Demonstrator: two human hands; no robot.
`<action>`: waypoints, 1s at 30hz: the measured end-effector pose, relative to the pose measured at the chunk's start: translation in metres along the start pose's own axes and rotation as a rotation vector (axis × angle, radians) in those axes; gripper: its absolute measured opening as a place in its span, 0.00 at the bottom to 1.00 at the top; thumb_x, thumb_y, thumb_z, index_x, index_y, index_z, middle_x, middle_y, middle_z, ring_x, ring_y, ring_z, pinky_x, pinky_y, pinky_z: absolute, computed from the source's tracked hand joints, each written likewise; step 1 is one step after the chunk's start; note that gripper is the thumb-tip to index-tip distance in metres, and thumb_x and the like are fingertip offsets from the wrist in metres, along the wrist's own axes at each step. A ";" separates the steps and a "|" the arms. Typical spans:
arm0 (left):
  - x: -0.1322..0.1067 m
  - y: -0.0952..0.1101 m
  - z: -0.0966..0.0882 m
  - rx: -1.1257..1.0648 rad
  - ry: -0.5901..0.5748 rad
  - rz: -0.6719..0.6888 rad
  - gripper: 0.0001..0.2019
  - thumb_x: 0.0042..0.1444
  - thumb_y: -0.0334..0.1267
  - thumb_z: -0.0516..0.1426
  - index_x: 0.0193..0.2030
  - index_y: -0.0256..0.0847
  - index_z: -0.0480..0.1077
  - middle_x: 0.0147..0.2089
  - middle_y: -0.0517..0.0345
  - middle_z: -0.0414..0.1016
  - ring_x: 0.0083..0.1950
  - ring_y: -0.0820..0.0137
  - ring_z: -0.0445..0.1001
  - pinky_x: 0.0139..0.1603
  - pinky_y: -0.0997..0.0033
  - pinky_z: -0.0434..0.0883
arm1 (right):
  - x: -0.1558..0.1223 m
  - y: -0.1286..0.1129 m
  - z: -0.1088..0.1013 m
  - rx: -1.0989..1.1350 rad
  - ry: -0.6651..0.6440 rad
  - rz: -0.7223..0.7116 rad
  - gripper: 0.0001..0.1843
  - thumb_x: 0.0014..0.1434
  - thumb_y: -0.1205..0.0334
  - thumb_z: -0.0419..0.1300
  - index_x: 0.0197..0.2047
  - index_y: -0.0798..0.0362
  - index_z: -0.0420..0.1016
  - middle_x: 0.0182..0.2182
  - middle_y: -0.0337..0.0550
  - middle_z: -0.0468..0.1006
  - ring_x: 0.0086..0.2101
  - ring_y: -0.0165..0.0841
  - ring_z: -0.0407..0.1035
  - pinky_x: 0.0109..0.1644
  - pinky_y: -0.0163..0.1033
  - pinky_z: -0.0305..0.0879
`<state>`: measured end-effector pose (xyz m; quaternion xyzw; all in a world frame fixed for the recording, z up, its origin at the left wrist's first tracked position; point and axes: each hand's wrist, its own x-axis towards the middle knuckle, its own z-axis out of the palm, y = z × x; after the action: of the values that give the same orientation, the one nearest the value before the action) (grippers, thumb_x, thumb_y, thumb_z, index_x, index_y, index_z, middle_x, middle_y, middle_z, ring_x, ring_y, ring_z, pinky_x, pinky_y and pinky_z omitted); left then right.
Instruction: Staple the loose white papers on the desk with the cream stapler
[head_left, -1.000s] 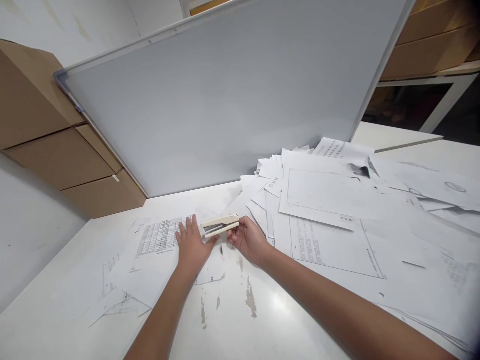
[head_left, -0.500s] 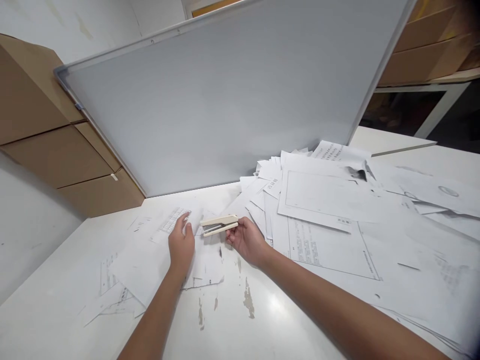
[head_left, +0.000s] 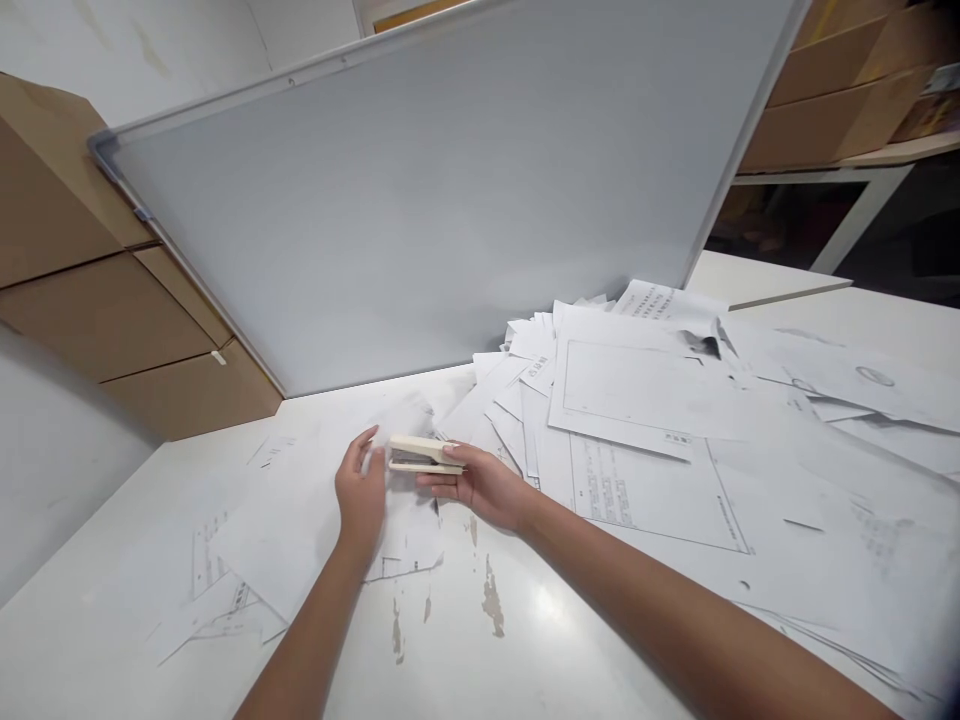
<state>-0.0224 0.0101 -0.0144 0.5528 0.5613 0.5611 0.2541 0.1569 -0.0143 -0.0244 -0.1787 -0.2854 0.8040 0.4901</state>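
Note:
A cream stapler [head_left: 420, 453] is held in my right hand [head_left: 480, 483], with the thumb on top and fingers underneath. Its jaws are apart and point left toward my left hand [head_left: 361, 495]. The thumb and fingers of that hand are curled around the edge of a thin white sheet of paper [head_left: 409, 412]. The sheet is tilted up behind the stapler and blurred. Whether its edge sits between the jaws, I cannot tell. Below the hands, another printed sheet [head_left: 409, 553] lies on the white table [head_left: 442, 660].
Loose printed papers [head_left: 637, 390] are heaped on the right side. More sheets [head_left: 259, 545] lie at the left. A whiteboard [head_left: 420, 220] leans upright behind the table. Cardboard boxes [head_left: 180, 375] are stacked at the back left.
The paper by my left hand has swung up and right, behind the stapler. My right hand has shifted slightly left, its fingers now spread further under the stapler.

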 end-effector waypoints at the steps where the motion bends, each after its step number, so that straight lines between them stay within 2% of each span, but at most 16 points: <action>1: 0.003 -0.002 -0.001 -0.029 0.076 -0.041 0.14 0.57 0.41 0.55 0.49 0.46 0.71 0.52 0.55 0.72 0.57 0.63 0.68 0.61 0.60 0.63 | 0.000 0.000 -0.001 0.001 -0.004 -0.018 0.14 0.59 0.65 0.58 0.48 0.60 0.71 0.45 0.52 0.76 0.42 0.38 0.75 0.46 0.38 0.70; 3: 0.009 -0.005 -0.003 -0.145 0.226 -0.157 0.14 0.57 0.43 0.54 0.48 0.44 0.71 0.49 0.54 0.73 0.54 0.63 0.70 0.60 0.57 0.64 | 0.000 0.001 -0.003 0.015 -0.017 -0.046 0.14 0.58 0.66 0.60 0.48 0.59 0.71 0.44 0.50 0.77 0.44 0.38 0.74 0.47 0.37 0.69; 5: 0.015 -0.005 -0.005 -0.359 0.322 -0.298 0.15 0.59 0.47 0.51 0.47 0.43 0.70 0.48 0.54 0.73 0.53 0.63 0.71 0.58 0.56 0.66 | 0.001 0.002 -0.004 0.027 -0.043 -0.055 0.15 0.60 0.60 0.58 0.48 0.59 0.72 0.44 0.51 0.77 0.44 0.39 0.74 0.46 0.38 0.69; 7: 0.020 -0.003 -0.006 -0.580 0.361 -0.383 0.20 0.61 0.54 0.46 0.46 0.44 0.70 0.49 0.53 0.73 0.54 0.63 0.70 0.58 0.57 0.67 | 0.001 0.001 -0.004 0.017 -0.058 -0.053 0.16 0.62 0.55 0.57 0.46 0.59 0.72 0.43 0.52 0.77 0.43 0.38 0.74 0.46 0.38 0.69; 9: 0.022 -0.002 -0.008 -0.672 0.385 -0.402 0.21 0.61 0.57 0.46 0.46 0.44 0.69 0.49 0.53 0.73 0.55 0.63 0.70 0.59 0.59 0.67 | 0.000 0.001 -0.004 -0.027 -0.059 -0.053 0.14 0.61 0.55 0.58 0.42 0.58 0.72 0.42 0.52 0.78 0.42 0.37 0.74 0.46 0.38 0.68; 10: 0.022 -0.002 -0.008 -0.651 0.400 -0.389 0.19 0.60 0.55 0.49 0.45 0.44 0.68 0.48 0.53 0.73 0.54 0.63 0.70 0.58 0.58 0.67 | 0.000 0.000 -0.004 -0.053 -0.059 -0.056 0.12 0.60 0.57 0.59 0.41 0.57 0.72 0.41 0.51 0.78 0.41 0.37 0.74 0.46 0.37 0.68; 12: 0.022 -0.005 -0.009 -0.534 0.442 -0.338 0.13 0.56 0.45 0.56 0.45 0.43 0.66 0.47 0.54 0.72 0.51 0.64 0.72 0.56 0.57 0.69 | -0.002 -0.001 -0.003 -0.087 -0.061 -0.059 0.10 0.58 0.59 0.62 0.41 0.55 0.70 0.41 0.50 0.78 0.40 0.35 0.74 0.47 0.38 0.66; 14: 0.022 -0.009 -0.010 -0.416 0.489 -0.263 0.13 0.51 0.35 0.59 0.44 0.42 0.64 0.45 0.56 0.72 0.47 0.67 0.72 0.55 0.58 0.69 | -0.003 -0.001 -0.002 -0.093 -0.055 -0.051 0.14 0.57 0.59 0.62 0.46 0.54 0.69 0.42 0.49 0.78 0.39 0.34 0.74 0.48 0.38 0.66; 16: 0.021 -0.012 -0.010 -0.350 0.514 -0.187 0.14 0.49 0.31 0.59 0.43 0.42 0.63 0.44 0.58 0.71 0.46 0.69 0.72 0.56 0.59 0.68 | -0.004 -0.002 -0.001 -0.090 -0.039 -0.044 0.20 0.57 0.60 0.63 0.52 0.54 0.68 0.43 0.49 0.77 0.39 0.33 0.73 0.48 0.38 0.65; 18: 0.020 -0.012 -0.009 -0.285 0.497 -0.124 0.16 0.49 0.31 0.61 0.45 0.43 0.64 0.46 0.59 0.71 0.48 0.69 0.71 0.57 0.60 0.67 | -0.003 -0.002 -0.001 -0.079 -0.020 -0.047 0.22 0.56 0.60 0.63 0.54 0.55 0.69 0.44 0.50 0.76 0.38 0.32 0.72 0.47 0.37 0.66; 21: 0.019 -0.012 -0.008 -0.248 0.461 -0.079 0.21 0.49 0.33 0.62 0.49 0.44 0.62 0.52 0.55 0.70 0.51 0.68 0.71 0.56 0.61 0.67 | -0.001 -0.002 -0.001 -0.055 0.007 -0.052 0.20 0.57 0.60 0.62 0.52 0.58 0.72 0.43 0.50 0.76 0.36 0.31 0.71 0.47 0.36 0.67; 24: 0.020 -0.012 -0.007 -0.271 0.474 -0.087 0.20 0.50 0.33 0.61 0.49 0.42 0.61 0.53 0.53 0.70 0.52 0.68 0.71 0.57 0.61 0.67 | 0.002 0.000 -0.003 -0.020 0.034 -0.042 0.16 0.60 0.60 0.59 0.48 0.61 0.74 0.42 0.52 0.76 0.36 0.31 0.71 0.48 0.36 0.67; 30: 0.022 -0.015 -0.006 -0.335 0.460 -0.096 0.19 0.50 0.32 0.61 0.48 0.41 0.62 0.54 0.53 0.70 0.53 0.69 0.70 0.58 0.61 0.66 | 0.003 0.000 -0.003 0.032 0.032 -0.053 0.19 0.64 0.54 0.54 0.47 0.61 0.75 0.40 0.52 0.77 0.31 0.30 0.71 0.47 0.36 0.69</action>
<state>-0.0389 0.0312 -0.0195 0.3341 0.5294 0.7438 0.2343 0.1567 -0.0105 -0.0265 -0.1760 -0.2693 0.7922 0.5186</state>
